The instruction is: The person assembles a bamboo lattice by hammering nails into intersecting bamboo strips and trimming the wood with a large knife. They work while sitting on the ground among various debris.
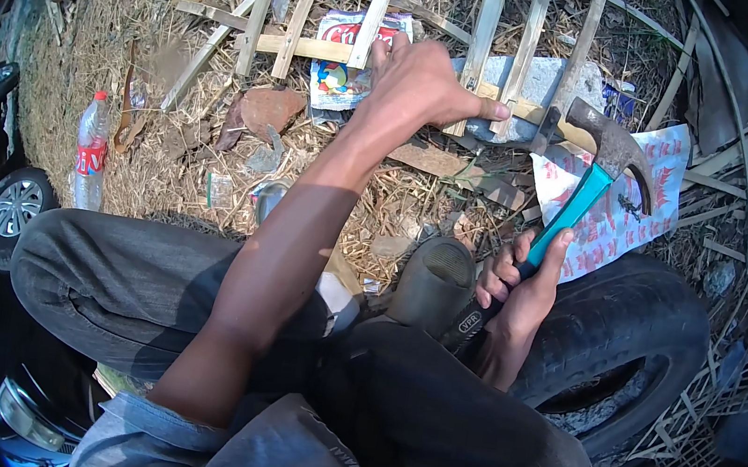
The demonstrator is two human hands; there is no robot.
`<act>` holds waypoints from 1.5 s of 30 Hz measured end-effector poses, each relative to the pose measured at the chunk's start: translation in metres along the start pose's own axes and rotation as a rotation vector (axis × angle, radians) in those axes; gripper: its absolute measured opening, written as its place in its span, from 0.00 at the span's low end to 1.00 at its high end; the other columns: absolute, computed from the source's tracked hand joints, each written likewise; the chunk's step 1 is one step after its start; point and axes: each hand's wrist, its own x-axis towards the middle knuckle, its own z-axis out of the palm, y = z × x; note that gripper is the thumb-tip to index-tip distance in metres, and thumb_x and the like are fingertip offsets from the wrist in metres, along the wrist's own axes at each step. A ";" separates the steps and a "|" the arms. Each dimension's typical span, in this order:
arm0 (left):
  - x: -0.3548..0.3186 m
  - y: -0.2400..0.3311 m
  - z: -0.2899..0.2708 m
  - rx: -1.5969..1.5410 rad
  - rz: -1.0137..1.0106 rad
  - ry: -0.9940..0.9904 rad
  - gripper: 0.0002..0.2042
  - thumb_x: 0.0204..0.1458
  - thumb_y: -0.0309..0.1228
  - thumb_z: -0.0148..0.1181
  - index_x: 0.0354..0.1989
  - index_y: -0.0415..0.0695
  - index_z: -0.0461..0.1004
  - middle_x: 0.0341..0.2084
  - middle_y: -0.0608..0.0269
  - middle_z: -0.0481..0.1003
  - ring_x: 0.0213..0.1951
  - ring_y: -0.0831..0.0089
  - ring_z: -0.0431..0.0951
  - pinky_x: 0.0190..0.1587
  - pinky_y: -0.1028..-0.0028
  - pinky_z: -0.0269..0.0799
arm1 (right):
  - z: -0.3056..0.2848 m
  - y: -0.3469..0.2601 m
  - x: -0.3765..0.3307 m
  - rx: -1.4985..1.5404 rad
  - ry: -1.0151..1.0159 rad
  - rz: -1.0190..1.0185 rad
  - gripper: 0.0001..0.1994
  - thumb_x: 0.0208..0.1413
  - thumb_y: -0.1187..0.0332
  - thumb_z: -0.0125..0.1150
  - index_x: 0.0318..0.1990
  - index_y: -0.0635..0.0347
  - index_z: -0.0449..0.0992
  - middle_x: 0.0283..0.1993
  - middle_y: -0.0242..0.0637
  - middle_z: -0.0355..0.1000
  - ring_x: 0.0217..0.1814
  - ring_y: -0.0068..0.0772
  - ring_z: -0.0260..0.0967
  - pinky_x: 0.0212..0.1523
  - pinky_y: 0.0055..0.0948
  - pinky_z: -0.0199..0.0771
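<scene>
My left hand (422,84) reaches forward and presses down on a lattice of split bamboo slats (486,31) where a vertical slat crosses a horizontal one. My right hand (518,286) grips a claw hammer (589,181) by its teal and black handle. The rusty steel head is raised just above the slats, to the right of my left hand. A grey stone block (545,81) lies under the slats near the hammer head. My legs in dark grey trousers fill the lower picture.
An old tyre (639,339) lies by my right leg. A printed white sack (621,219) lies under the hammer. A plastic bottle with a red cap (92,149) stands on dry straw at left. More woven bamboo pieces (698,427) lie at right.
</scene>
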 end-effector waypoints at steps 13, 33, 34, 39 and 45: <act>-0.005 0.000 -0.006 -0.090 -0.037 -0.110 0.50 0.30 0.70 0.74 0.44 0.27 0.80 0.54 0.31 0.75 0.67 0.45 0.65 0.73 0.48 0.43 | -0.001 -0.006 -0.007 -0.067 -0.081 0.077 0.32 0.68 0.33 0.37 0.29 0.54 0.61 0.16 0.24 0.49 0.10 0.18 0.45 0.09 0.24 0.48; 0.000 -0.004 0.000 -0.015 0.019 -0.003 0.57 0.25 0.81 0.64 0.41 0.28 0.81 0.43 0.33 0.80 0.53 0.46 0.79 0.65 0.51 0.60 | -0.011 0.001 0.007 0.034 -0.069 0.070 0.31 0.69 0.34 0.37 0.29 0.54 0.60 0.16 0.24 0.49 0.10 0.17 0.44 0.08 0.23 0.48; 0.001 -0.004 0.002 -0.018 0.023 -0.003 0.57 0.25 0.81 0.64 0.41 0.28 0.81 0.43 0.33 0.80 0.53 0.46 0.79 0.65 0.51 0.60 | -0.010 0.001 0.008 0.044 -0.068 0.066 0.30 0.69 0.34 0.37 0.29 0.52 0.60 0.16 0.22 0.48 0.10 0.16 0.43 0.08 0.22 0.47; -0.002 -0.004 -0.002 -0.016 0.020 -0.031 0.56 0.24 0.80 0.66 0.40 0.27 0.81 0.43 0.32 0.79 0.53 0.44 0.79 0.65 0.50 0.59 | 0.002 0.002 0.000 -0.090 -0.084 0.088 0.29 0.69 0.35 0.37 0.29 0.51 0.60 0.16 0.21 0.47 0.10 0.15 0.41 0.08 0.22 0.46; 0.000 -0.003 0.004 -0.028 0.022 0.030 0.56 0.25 0.78 0.67 0.40 0.26 0.81 0.41 0.31 0.80 0.52 0.44 0.79 0.65 0.49 0.59 | -0.001 0.001 0.000 0.011 -0.008 -0.001 0.30 0.68 0.33 0.40 0.29 0.50 0.59 0.16 0.21 0.47 0.11 0.16 0.42 0.09 0.23 0.47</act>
